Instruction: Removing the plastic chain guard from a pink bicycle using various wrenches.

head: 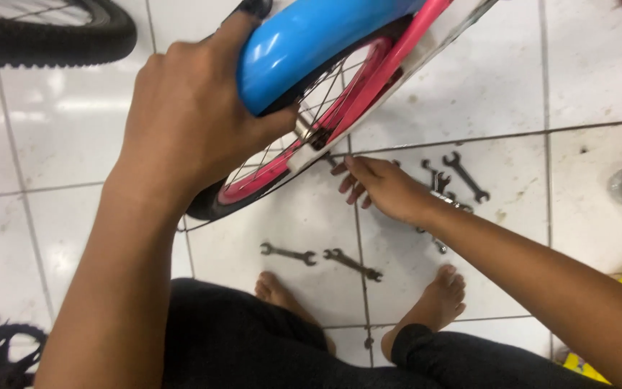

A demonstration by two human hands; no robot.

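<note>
blue mudguard [304, 43] under left hand [196, 115]; right hand [386, 189] below wheel [282, 155].

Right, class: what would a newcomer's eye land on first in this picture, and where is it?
The bright blue mudguard over a pink-rimmed bicycle wheel at top centre, gripped by the left hand. Below it, the right hand reaches under the wheel, with open-ended spanners scattered on the white tiled floor.

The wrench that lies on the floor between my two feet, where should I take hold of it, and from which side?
Take the wrench at its thin middle shank, coming from above. It lies flat on the tile floor, free on both sides, and its open heads are wider.
</note>
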